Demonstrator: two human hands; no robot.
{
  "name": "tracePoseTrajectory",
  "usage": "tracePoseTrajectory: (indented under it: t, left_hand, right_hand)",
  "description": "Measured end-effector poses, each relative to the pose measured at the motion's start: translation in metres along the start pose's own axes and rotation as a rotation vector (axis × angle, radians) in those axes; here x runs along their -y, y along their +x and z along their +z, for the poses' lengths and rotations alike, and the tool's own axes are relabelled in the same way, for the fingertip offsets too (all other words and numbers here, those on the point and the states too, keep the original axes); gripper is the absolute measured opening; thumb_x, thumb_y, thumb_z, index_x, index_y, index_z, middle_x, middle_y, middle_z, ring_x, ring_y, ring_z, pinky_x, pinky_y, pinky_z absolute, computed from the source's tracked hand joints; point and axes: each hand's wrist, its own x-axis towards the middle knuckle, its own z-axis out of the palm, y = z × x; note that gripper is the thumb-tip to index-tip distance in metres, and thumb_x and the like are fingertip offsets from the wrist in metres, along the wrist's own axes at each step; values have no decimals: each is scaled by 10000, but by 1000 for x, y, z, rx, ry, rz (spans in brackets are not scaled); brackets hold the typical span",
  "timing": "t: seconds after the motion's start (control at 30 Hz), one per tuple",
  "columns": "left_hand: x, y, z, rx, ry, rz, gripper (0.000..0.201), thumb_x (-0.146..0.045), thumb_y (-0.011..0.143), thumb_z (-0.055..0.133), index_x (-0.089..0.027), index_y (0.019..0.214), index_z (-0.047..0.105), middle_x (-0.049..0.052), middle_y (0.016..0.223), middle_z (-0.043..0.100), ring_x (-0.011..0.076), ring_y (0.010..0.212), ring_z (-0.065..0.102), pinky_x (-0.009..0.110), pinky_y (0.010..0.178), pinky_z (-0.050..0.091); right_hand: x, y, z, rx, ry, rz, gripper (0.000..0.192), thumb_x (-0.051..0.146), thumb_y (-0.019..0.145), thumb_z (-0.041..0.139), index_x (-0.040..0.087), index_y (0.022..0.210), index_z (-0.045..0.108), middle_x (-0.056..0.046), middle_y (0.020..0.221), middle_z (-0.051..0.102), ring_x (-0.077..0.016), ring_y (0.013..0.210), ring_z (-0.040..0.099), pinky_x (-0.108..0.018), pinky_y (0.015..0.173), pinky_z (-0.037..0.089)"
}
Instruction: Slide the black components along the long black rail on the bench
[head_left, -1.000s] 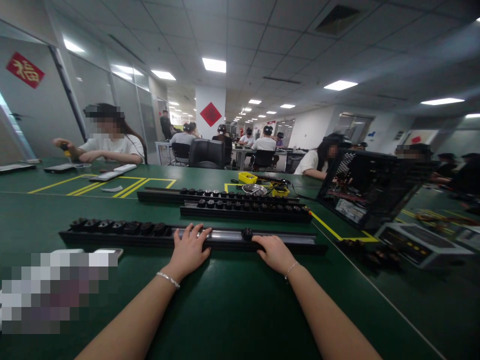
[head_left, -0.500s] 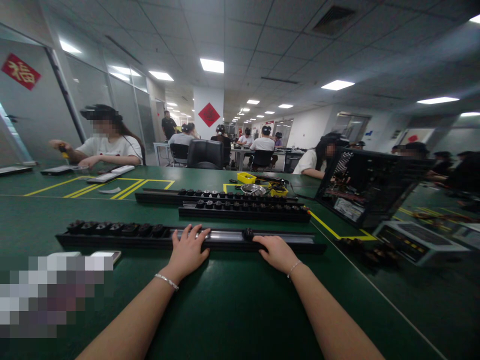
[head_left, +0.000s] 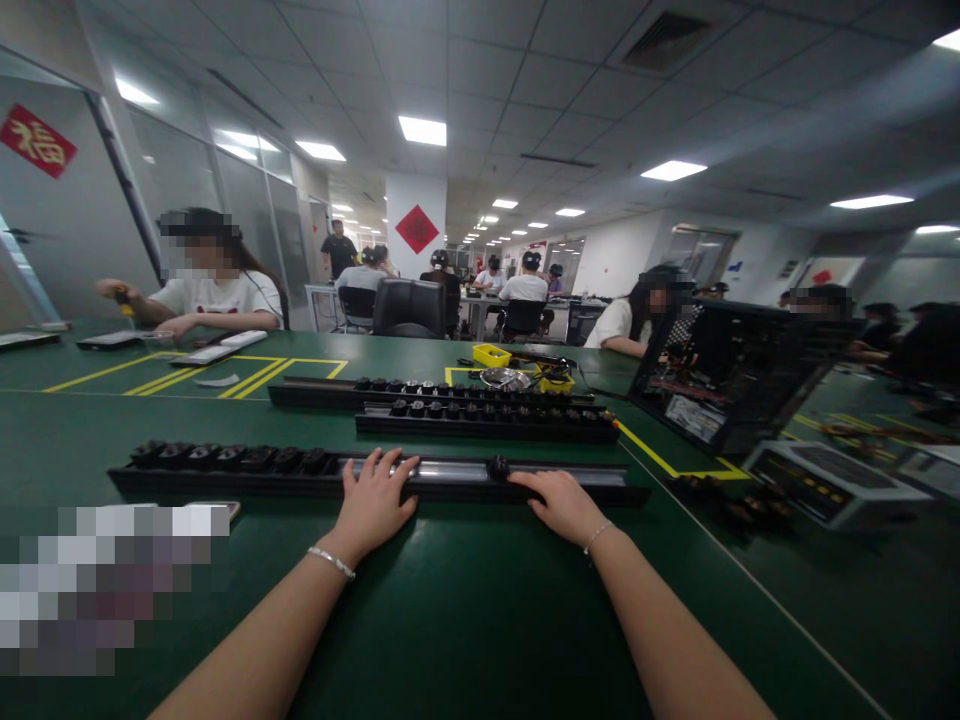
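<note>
Little is changed since earlier frames: both hands are kept resting flat, unclenched, on the long black rail (head_left: 375, 478). With the left hand (head_left: 373, 503) beside the fitted knobs (head_left: 225, 457) and the right hand (head_left: 561, 503) near a lone knob (head_left: 496, 466), the rail could be skewed on the bench (head_left: 465, 610) by uneven pressure.

Pixelated patch (head_left: 112, 585) at lower left conceals whatever lies on the worktop (head_left: 465, 620); both forearms cut off at bottom edge; distant seated people too small to distinguish.

I see a matt green desk (head_left: 465, 600) covering, smooth, with glossy yellow tape lines (head_left: 675, 470). The long rail (head_left: 450, 478) under my hands looks like matt black plastic, with a bare brushed-metal channel and dark plastic sockets (head_left: 225, 457). A shiny metal bowl (head_left: 504, 377) sits beside yellow plastic trays (head_left: 495, 354).
</note>
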Motion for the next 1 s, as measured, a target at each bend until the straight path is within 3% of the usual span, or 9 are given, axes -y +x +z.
tracePoseTrajectory:
  t: [0.2,0.77,1.0]
  left_hand:
    - [-1,0,0,7,-4,-7,543,-382,778,497,-338,1318,451,61,1409,438,328,1329,290,628,1052,116]
    - [-1,0,0,8,1,-12,543,-377,777,499,-333,1316,456,60,1415,432,325,1328,293,626,1054,116]
    - [1,-1,3,-24,1,5,540,-373,774,497,-336,1311,458,56,1404,443,324,1319,304,624,1052,120]
  right_hand:
    - [-1,2,2,-14,42,4,510,154,785,512,320,1267,522,-31,1188,623,-201,1097,551,-380,969,348]
    - [-2,1,0,-77,104,-18,406,147,765,539,228,1161,586,-47,1147,647,-194,1091,570,-338,977,383]
    - [-5,-6,-2,-65,33,26,440,177,776,536,268,1205,569,-42,1161,641,-217,1084,569,-394,976,380]
